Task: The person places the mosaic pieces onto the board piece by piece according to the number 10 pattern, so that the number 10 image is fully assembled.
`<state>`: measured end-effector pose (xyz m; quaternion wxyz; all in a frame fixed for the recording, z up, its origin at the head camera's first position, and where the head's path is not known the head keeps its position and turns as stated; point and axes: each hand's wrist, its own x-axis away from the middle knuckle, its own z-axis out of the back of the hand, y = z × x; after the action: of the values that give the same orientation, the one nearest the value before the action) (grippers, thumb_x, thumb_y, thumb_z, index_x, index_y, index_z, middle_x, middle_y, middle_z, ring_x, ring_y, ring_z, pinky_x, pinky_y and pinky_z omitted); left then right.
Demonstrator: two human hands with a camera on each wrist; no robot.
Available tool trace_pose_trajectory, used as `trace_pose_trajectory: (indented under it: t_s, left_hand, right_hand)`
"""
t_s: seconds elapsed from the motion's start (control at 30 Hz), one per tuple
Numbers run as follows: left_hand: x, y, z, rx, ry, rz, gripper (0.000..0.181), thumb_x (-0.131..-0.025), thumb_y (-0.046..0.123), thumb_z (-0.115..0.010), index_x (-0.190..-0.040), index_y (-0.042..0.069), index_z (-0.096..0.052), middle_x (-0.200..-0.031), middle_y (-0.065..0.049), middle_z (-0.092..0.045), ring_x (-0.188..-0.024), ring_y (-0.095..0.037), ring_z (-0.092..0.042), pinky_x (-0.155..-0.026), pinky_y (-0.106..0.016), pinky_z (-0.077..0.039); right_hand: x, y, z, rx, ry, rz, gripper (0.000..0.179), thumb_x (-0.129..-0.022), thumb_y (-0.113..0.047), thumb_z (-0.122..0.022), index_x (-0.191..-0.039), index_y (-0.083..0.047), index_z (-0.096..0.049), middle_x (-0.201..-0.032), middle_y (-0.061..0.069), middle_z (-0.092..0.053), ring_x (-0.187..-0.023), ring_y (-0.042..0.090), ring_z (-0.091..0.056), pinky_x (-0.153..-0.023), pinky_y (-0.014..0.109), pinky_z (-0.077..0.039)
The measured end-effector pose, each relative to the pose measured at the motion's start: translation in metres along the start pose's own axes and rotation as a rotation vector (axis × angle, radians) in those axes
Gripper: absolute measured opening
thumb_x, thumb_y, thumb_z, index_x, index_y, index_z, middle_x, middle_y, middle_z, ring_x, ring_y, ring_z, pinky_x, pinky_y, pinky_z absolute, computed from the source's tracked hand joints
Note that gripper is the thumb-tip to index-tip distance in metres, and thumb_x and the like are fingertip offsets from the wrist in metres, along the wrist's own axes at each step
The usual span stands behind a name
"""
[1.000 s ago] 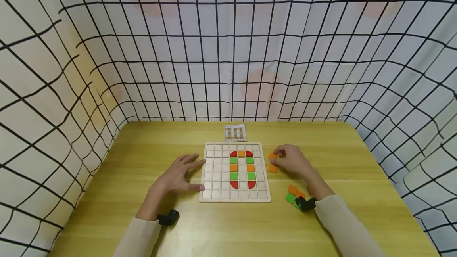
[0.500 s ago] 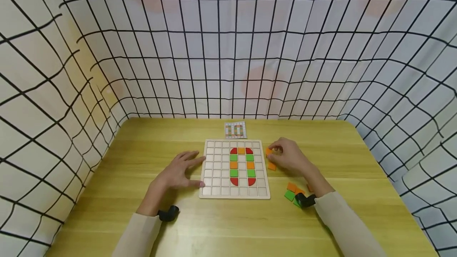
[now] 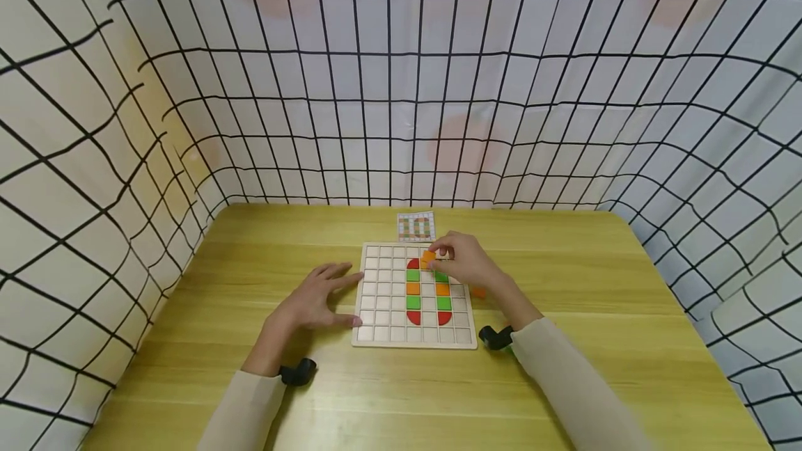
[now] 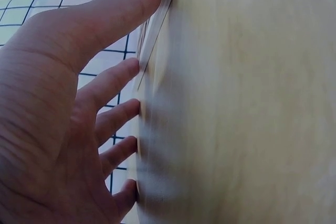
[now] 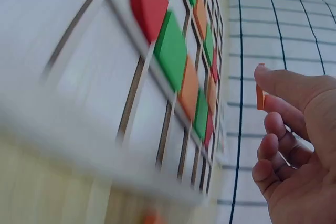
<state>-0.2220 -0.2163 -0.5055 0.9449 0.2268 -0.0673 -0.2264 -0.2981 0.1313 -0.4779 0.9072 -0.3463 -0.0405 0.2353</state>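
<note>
A square pale board (image 3: pixel 379 298) with a grid of cells lies on the table, and red, green and orange pieces form an oval ring in its right half. My right hand (image 3: pixel 466 259) pinches an orange square tile (image 5: pixel 260 90) between thumb and forefinger, over the top of that ring. In the right wrist view the tile stands on edge, raised off the board, with the other fingers curled beneath. At the board's left edge rests my left hand (image 3: pixel 319 298), fingers spread, with the thumb and forefinger touching the rim.
Behind the board lies a small printed card (image 3: pixel 416 225) with a coloured grid pattern. An orange tile (image 3: pixel 479 292) sits right of the board. My right wrist camera (image 3: pixel 496 337) mostly covers the loose tiles near it. Black wire mesh (image 3: pixel 401 99) rises around the table.
My right hand has lifted an orange tile from the table right of the board and carried it left over the board's top cells. My left hand keeps its place at the left edge.
</note>
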Motion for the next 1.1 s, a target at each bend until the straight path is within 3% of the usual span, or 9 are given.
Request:
trace_pose_trajectory:
  t_s: [0.37, 0.63, 0.9, 1.1]
  left_hand:
    - [-0.001, -0.002, -0.001, -0.009, -0.009, 0.011, 0.092, -0.077, 0.068, -0.078, -0.156, 0.031, -0.047, -0.168, -0.009, -0.034, -0.154, -0.042, -0.027, -0.117, -0.072, -0.030]
    - [-0.002, -0.002, 0.001, -0.011, -0.003, 0.001, 0.091, -0.078, 0.067, -0.078, -0.155, 0.031, -0.048, -0.167, -0.010, -0.035, -0.153, -0.043, -0.028, -0.117, -0.071, -0.031]
    - [-0.003, -0.002, 0.001, -0.012, -0.004, 0.009, 0.091, -0.077, 0.067, -0.079, -0.155, 0.032, -0.048, -0.167, -0.009, -0.035, -0.154, -0.041, -0.027, -0.119, -0.068, -0.030]
    - [-0.002, -0.002, 0.002, -0.010, -0.012, 0.016, 0.090, -0.078, 0.066, -0.079, -0.155, 0.031, -0.048, -0.167, -0.009, -0.034, -0.154, -0.042, -0.027, -0.119, -0.069, -0.031]
  right_hand:
    - [-0.040, -0.033, -0.048, -0.041, -0.104, 0.053, 0.027, -0.092, -0.024, -0.080, -0.115, -0.010, -0.076, -0.087, -0.001, -0.062, -0.076, 0.016, -0.053, -0.066, 0.028, -0.048]
    - [-0.062, -0.050, -0.073, -0.060, -0.111, 0.057, 0.025, -0.091, -0.021, -0.079, -0.113, -0.009, -0.077, -0.082, 0.000, -0.062, -0.074, 0.014, -0.053, -0.067, 0.025, -0.047]
    - [-0.066, -0.052, -0.087, -0.078, -0.102, -0.045, 0.026, -0.092, -0.021, -0.078, -0.115, -0.010, -0.076, -0.077, -0.001, -0.058, -0.067, 0.011, -0.049, -0.063, 0.025, -0.042]
    - [-0.065, -0.053, -0.087, -0.072, -0.106, -0.065, 0.029, -0.092, -0.024, -0.078, -0.117, -0.010, -0.076, -0.081, 0.001, -0.062, -0.067, 0.012, -0.050, -0.060, 0.025, -0.042]
